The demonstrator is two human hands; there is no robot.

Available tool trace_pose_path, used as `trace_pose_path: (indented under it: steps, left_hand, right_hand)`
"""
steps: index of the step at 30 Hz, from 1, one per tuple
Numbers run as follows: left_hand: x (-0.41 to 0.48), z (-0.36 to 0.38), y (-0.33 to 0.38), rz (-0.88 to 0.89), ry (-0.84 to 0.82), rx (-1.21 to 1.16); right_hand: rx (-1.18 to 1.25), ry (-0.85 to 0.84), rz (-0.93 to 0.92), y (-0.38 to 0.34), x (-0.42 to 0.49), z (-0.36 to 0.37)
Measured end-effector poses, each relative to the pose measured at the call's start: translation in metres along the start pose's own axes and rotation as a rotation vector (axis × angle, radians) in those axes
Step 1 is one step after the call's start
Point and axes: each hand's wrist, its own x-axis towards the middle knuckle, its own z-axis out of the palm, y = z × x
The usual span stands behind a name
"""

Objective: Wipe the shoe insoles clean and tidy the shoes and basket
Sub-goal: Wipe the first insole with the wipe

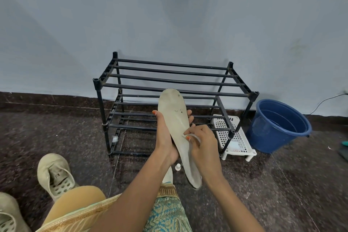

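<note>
Forearms in foreground: left hand grips the insole mid-length, fingers curled round its edges, before the rack. Right hand pinches a white wipe against it. Probably light, bendy; support behind the wiped spot

We take this for a room in a home, though we cannot tell which room. The black two-tier shoe rack says so first: it stands on the floor against a plain, pale blue painted wall. A dark, speckled, polished stone floor spreads around the rack, with a skirting of the same stone behind it. Right of the rack sits a blue plastic bucket, and a white perforated plastic basket lies at the rack's right end. Left of the rack and nearer to us lie two worn beige shoes. Beyond the bucket, further right of the rack, a thin cable runs along the wall.
</note>
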Motion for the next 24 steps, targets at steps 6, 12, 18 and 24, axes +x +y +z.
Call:
trace_pose_path:
  steps: [6,12,18,24]
  left_hand:
    - [0.002,-0.002,0.001,0.0,0.022,-0.026]
    - [0.003,-0.003,0.0,0.013,0.024,-0.01]
    - [0.002,-0.002,0.0,0.003,0.004,0.028]
    - [0.005,-0.004,-0.001,0.02,0.013,-0.007]
  right_hand:
    - [0.028,-0.031,-0.001,-0.005,-0.005,0.005]
    - [0.138,-0.086,-0.014,-0.017,-0.01,0.003]
    - [-0.028,-0.01,-0.053,-0.002,-0.004,0.004]
    - [-0.046,0.003,-0.037,-0.001,-0.002,0.006]
